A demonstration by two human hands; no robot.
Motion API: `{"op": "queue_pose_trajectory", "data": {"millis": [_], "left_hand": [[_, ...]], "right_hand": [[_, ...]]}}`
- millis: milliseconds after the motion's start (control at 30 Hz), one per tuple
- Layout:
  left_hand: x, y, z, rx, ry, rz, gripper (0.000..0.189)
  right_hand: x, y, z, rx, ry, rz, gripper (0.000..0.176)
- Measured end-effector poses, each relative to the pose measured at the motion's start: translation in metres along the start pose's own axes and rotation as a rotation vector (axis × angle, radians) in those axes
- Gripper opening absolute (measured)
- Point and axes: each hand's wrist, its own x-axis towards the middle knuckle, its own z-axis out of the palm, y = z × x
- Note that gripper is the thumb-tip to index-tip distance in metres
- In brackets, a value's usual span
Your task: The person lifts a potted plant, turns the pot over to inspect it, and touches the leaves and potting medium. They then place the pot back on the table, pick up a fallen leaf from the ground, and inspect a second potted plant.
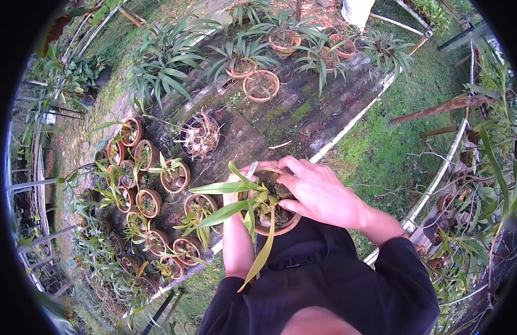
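A potted orchid in a round clay pot is close against my body, its long yellow-green leaves hanging over the left side. My left hand is wrapped round the pot's left side, partly covered by the leaves. A thin silvery piece shows beside its fingers. From the right, my right hand reaches over the pot with bent fingers closed at the far rim and the thumb over the potting mix. I cannot tell what its fingertips grip.
A mossy tabletop spreads ahead. Several small clay pots with plants crowd its left side. A dark bowl of pale, dry bulbs and roots sits behind them. Larger potted plants and a clay pot stand farther back.
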Motion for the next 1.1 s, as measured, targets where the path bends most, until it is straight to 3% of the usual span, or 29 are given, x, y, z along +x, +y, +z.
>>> {"op": "queue_pose_trajectory", "data": {"millis": [167, 267, 367, 467, 567, 667, 767, 1100], "left_hand": [[-0.01, -0.005, 0.003, -0.011, 0.009, -0.001, 0.077], [-0.016, -0.008, 0.006, -0.012, 0.011, -0.002, 0.077], [-0.019, -0.009, 0.007, -0.019, 0.013, -0.002, 0.076], [-0.022, -0.016, 0.009, -0.029, 0.008, -0.006, 0.076], [-0.024, -0.018, 0.011, -0.034, 0.001, -0.007, 0.076], [-0.028, -0.02, 0.014, -0.039, -0.002, -0.009, 0.076], [-0.034, -0.024, 0.017, -0.048, -0.001, -0.012, 0.076], [-0.038, -0.029, 0.034, -0.083, -0.043, 0.004, 0.075]], "right_hand": [[0.001, -0.002, 0.001, 0.036, 0.064, 0.0, 0.034], [0.003, 0.0, 0.008, -0.018, 0.214, -0.095, 0.035], [-0.003, -0.007, -0.004, -0.038, 0.19, -0.16, 0.036], [-0.007, -0.007, 0.0, -0.056, 0.046, -0.036, 0.037], [0.001, -0.014, -0.006, -0.093, -0.254, 0.205, 0.034], [0.001, -0.011, -0.006, -0.078, -0.243, 0.158, 0.028], [-0.001, 0.0, 0.004, -0.096, -0.072, 0.022, 0.025], [0.012, -0.001, 0.013, -0.108, 0.136, 0.11, 0.019]]}}
